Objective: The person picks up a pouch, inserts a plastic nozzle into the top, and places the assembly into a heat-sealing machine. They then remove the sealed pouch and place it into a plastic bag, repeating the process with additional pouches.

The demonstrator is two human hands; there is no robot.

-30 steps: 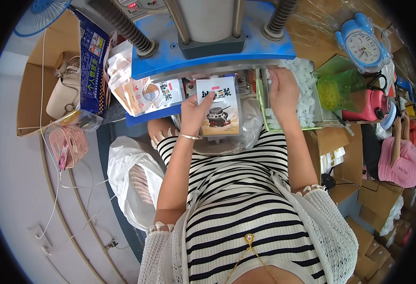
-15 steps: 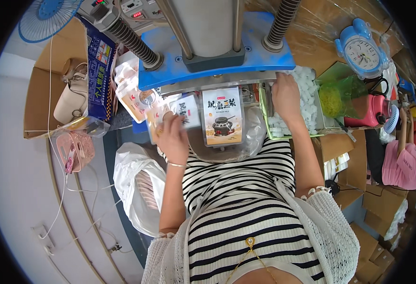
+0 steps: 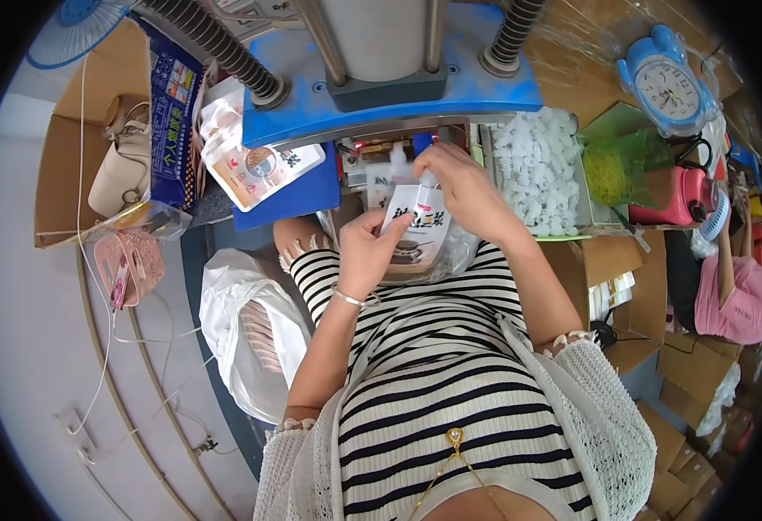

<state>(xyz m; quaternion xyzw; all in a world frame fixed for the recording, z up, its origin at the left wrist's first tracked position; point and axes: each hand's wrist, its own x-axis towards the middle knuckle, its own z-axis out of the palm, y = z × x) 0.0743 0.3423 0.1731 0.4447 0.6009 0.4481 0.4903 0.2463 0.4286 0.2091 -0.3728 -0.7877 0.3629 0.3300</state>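
One blue-plated press [image 3: 390,91] stands ahead; one bin [image 3: 563,236] of white pieces [image 3: 537,174], too many to count, sits at right, likely for easy reach, with overlapping pouches [image 3: 268,178], number unclear, at left. One printed pouch [image 3: 430,227] is held before the press: left hand [image 3: 369,253] pinches its side, thumb on front, probably steadying it; right hand [image 3: 463,187] apparently pinches one white spout [image 3: 429,179] at its top edge.

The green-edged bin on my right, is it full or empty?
Not empty: small white pieces spread across most of the green-edged bin. Whether they reach its rim, I cannot tell.
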